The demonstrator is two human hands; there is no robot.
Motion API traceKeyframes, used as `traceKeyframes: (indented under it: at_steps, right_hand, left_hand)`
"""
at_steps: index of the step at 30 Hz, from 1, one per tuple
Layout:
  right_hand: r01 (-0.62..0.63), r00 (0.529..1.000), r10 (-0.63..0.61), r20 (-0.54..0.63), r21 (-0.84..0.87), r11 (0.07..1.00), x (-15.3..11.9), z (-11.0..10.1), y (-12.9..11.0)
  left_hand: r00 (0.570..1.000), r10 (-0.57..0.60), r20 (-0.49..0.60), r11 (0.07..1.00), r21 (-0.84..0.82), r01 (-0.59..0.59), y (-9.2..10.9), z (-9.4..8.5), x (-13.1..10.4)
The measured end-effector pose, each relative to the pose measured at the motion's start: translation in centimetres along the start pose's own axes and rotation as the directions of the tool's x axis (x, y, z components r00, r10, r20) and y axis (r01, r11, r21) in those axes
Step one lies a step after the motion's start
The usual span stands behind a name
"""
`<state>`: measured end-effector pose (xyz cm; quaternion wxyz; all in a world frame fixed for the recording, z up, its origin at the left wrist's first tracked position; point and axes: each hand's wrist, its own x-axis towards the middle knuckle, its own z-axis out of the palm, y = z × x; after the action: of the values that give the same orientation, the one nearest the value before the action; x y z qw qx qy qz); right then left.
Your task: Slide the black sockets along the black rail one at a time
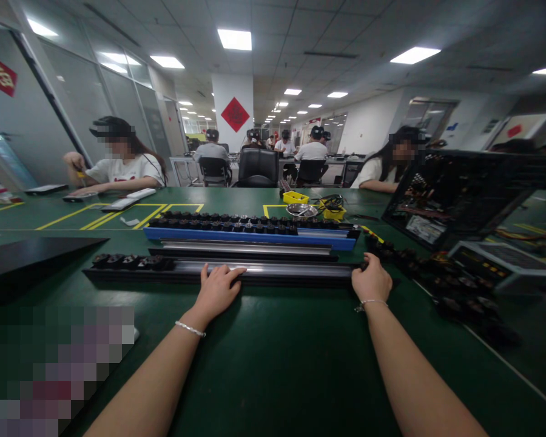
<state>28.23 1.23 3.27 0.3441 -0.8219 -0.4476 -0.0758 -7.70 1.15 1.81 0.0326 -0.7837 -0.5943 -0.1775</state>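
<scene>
Long black rail point(300, 271) lies crosswise on the green bench point(277, 364); black modules point(127, 261) sit at its left end. Left hand point(219, 290): fingers spread, resting mid-rail. Right hand point(372, 282): curled at the right end; cannot tell whether it pinches a part. Judgement: steady the middle, keep right-hand pressure lengthwise, avoid twisting. Behind: blue rail point(250, 239). Right: loose black parts point(464, 297).

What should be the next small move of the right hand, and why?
Probably, slide what seems a dark piece by the right hand leftward along the rail: black parts sit at its left end, a bare stretch lies between, and the left hand rests on it.
</scene>
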Motion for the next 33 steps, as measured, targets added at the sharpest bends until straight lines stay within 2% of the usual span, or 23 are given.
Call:
traceKeyframes:
  at_steps: [15, 33]
  right_hand:
    - [-0.04, 0.998, 0.04, -0.041, -0.005, 0.999, 0.5, 0.2, 0.9]
    - [-0.071, 0.997, 0.07, -0.028, -0.006, 0.997, 0.9, 0.3, 1.4]
  left_hand:
    - [1.0, -0.004, -0.005, 1.0, 0.014, 0.004, -0.1, 0.2, 0.0]
    - [1.0, 0.001, -0.011, 1.0, 0.002, -0.001, -0.2, 0.2, 0.0]
